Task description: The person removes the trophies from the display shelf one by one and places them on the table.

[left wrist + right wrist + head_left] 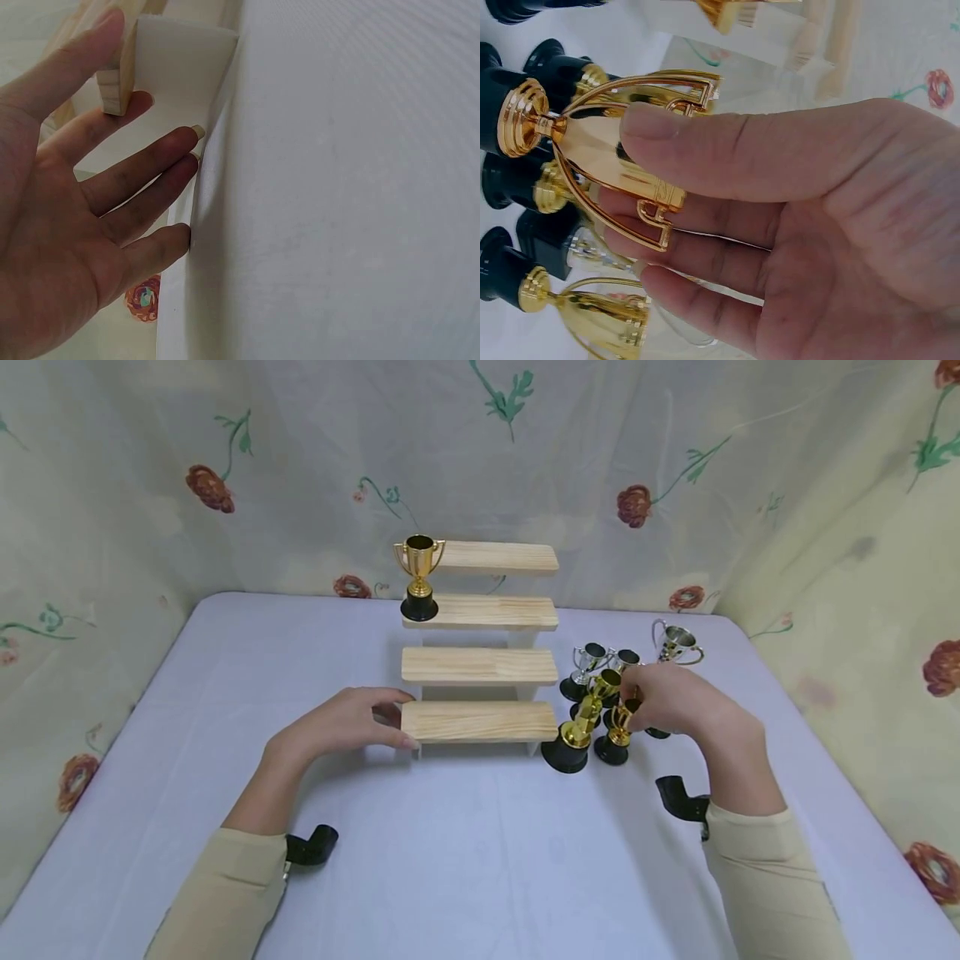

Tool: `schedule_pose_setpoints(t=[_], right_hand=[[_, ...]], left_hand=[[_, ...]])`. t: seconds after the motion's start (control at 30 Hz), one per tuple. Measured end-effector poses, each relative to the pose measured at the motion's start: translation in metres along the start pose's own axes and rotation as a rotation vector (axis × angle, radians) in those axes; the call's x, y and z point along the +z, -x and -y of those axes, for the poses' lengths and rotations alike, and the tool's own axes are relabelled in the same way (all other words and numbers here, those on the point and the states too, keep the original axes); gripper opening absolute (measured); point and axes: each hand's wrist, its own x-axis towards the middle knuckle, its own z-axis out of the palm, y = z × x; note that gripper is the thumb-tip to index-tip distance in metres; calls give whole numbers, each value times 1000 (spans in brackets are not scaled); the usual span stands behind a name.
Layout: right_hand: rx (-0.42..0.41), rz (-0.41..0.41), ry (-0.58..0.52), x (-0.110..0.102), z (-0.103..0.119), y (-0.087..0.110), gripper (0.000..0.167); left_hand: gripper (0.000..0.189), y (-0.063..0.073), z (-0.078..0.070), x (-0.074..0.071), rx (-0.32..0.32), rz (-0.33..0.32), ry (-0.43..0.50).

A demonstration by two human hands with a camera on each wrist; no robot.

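A stepped wooden stand (480,722) with light boards and white supports stands mid-table. At its lowest board's left end, my left hand (337,725) pinches the board between thumb and index finger; the other fingers (142,169) extend beside the white support. My right hand (670,700) holds a small gold trophy cup (589,146), thumb across the cup and fingers behind it. This cup's black base (611,752) is low at the table, right of the stand. A gold trophy (420,560) with a black base stands at the left end of the second-highest board.
Around my right hand are several more trophies: a larger gold one (576,732) beside the stand, a small silver cup (588,662) behind it, and a silver cup (677,642) farther back right. Flowered curtains (300,468) hang behind the white-covered table (450,852).
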Motion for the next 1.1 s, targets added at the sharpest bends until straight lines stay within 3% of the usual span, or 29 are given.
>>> schedule_pose_setpoints(t=[0.2,0.8,1.1], right_hand=[[-24,-35,1,3,-1,0,29],[-2,14,-48,10,-3,5,25],[11,29,-45,7,-5,7,49]], left_hand=[[76,0,-2,-2,-2,-8,-5],[76,-2,2,2,-3,0,-5],[77,1,-2,0,15,-4,-9]])
